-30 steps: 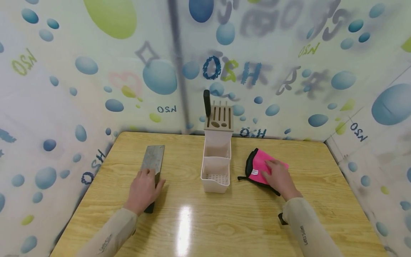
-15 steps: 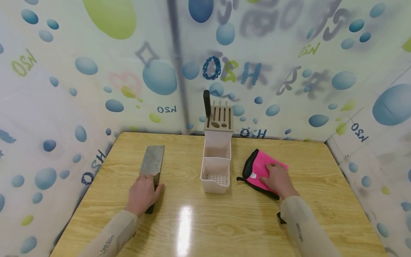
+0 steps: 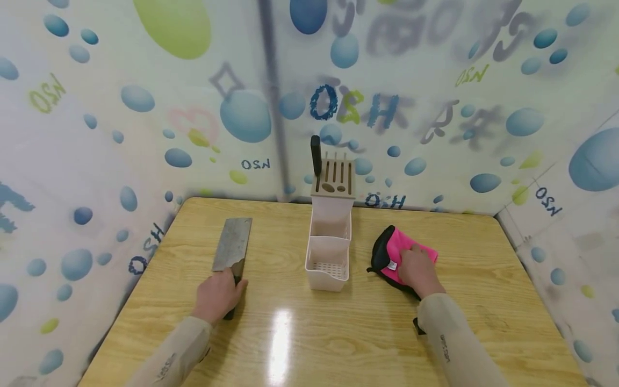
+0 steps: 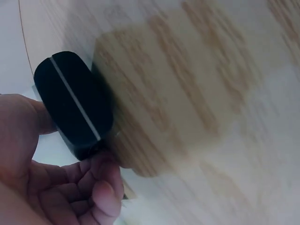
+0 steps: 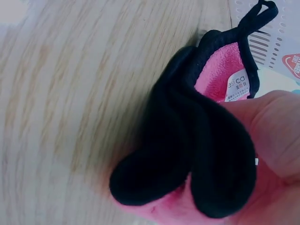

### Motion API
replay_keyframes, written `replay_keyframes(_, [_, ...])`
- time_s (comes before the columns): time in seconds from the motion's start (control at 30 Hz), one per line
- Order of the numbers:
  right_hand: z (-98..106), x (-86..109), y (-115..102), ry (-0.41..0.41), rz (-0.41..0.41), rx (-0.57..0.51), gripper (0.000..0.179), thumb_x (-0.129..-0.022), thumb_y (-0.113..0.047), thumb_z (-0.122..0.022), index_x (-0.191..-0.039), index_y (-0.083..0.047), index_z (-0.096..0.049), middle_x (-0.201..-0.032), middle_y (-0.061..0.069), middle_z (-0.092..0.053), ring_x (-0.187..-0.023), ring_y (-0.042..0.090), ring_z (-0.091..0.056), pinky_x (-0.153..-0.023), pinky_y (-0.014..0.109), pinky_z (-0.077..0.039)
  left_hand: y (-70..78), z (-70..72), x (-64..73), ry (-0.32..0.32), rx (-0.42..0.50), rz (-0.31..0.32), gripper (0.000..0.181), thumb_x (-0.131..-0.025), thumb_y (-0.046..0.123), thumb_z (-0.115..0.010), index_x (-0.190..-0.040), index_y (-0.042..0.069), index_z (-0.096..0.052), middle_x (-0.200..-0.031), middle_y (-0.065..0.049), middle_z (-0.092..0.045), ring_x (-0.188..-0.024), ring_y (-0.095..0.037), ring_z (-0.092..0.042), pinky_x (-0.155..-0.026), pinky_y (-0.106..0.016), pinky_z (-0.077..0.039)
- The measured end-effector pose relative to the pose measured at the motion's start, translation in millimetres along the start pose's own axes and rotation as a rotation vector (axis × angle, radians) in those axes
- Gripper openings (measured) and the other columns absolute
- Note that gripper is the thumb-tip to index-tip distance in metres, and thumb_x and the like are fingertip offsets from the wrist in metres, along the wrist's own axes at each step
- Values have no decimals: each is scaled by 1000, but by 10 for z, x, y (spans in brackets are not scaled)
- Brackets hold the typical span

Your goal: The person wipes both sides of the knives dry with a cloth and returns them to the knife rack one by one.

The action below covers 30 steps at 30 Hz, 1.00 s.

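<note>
In the head view my left hand (image 3: 218, 294) grips the black handle of a cleaver, whose grey rectangular blade (image 3: 233, 242) lies toward the back left of the table. The left wrist view shows the handle's dark butt end (image 4: 75, 101) with my fingers curled around it. On the right, my right hand (image 3: 418, 270) pinches a pink cloth with black edging (image 3: 395, 244), bunching it up from the table. Black folds of the cloth (image 5: 178, 126) fill the right wrist view, along with a white label (image 5: 237, 86) and a hanging loop (image 5: 258, 16).
Between the hands stands a pale utensil holder (image 3: 327, 279) with two open compartments and a slotted brown top (image 3: 333, 180). A black-handled tool (image 3: 316, 156) stands in its left slot. The wooden table (image 3: 338, 344) meets patterned walls behind and at both sides.
My right fingers have curled into the pink cloth, which is now more bunched. My left hand has slid slightly back along the cleaver's handle. The head view has shifted a little.
</note>
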State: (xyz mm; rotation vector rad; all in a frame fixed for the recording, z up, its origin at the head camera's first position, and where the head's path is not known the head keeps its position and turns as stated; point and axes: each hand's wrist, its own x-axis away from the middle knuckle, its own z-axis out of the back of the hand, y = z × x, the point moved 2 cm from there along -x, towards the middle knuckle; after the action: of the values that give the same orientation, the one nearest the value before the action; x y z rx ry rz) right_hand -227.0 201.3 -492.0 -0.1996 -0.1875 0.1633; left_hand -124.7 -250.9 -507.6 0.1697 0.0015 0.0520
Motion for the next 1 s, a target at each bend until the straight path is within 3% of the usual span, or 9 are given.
replay_keyframes(0.2, [-20, 8, 12, 54, 16, 20, 16, -88, 0, -58, -91, 11, -69, -92, 25, -59, -89, 42, -59, -91, 56, -51, 19, 20, -9, -46, 61, 56, 40, -100, 28, -66, -76, -3, -56, -58, -11, -53, -46, -22, -54, -42, -40, -45])
replay_keyframes(0.33, [-23, 27, 24, 92, 25, 1, 15, -86, 2, -56, -81, 11, -67, -90, 26, -58, -80, 41, -60, -82, 54, -54, 11, 49, 2, -25, 125, 92, 38, -100, 25, -62, -82, -8, -57, -61, -15, -56, -49, -24, -55, -44, -40, -46])
replay_keyframes(0.43, [1, 20, 64, 62, -8, -72, 16, -87, 3, -54, -75, 7, -63, -88, 23, -59, -75, 36, -58, -73, 50, -53, 15, 79, 8, 10, 171, 96, 37, -101, 24, -60, -88, -11, -57, -63, -15, -55, -51, -24, -54, -44, -38, -44])
replay_keyframes(0.53, [46, 9, 123, 27, -59, -153, 13, -89, 0, -52, -79, 4, -59, -86, 19, -60, -73, 32, -56, -70, 47, -50, 41, 111, 16, 51, 203, 83, 34, -100, 22, -60, -84, -8, -56, -63, -13, -54, -51, -24, -52, -44, -36, -41])
replay_keyframes(0.6, [72, 10, 168, 33, -82, -192, 12, -90, -3, -53, -88, 6, -59, -87, 20, -62, -75, 33, -56, -72, 48, -48, 77, 129, 26, 97, 215, 63, 33, -100, 21, -61, -82, -6, -55, -61, -12, -53, -50, -23, -51, -43, -35, -40])
replay_keyframes(0.77, [107, 65, 255, 96, -88, -269, 42, -93, -6, -53, -126, 19, -52, -111, 35, -63, -90, 43, -60, -86, 56, -52, 237, 194, 67, 253, 219, -22, 31, -96, 17, -67, -89, -11, -56, -60, -15, -55, -47, -24, -52, -41, -37, -41])
replay_keyframes(1.0, [247, 191, 243, 187, -120, -445, 42, -98, -11, -53, -130, 16, -47, -108, 33, -61, -87, 40, -58, -79, 51, -51, 514, 383, 159, 484, 220, -166, 31, -87, 12, -76, -78, -1, -49, -57, -8, -47, -43, -19, -43, -37, -32, -36])
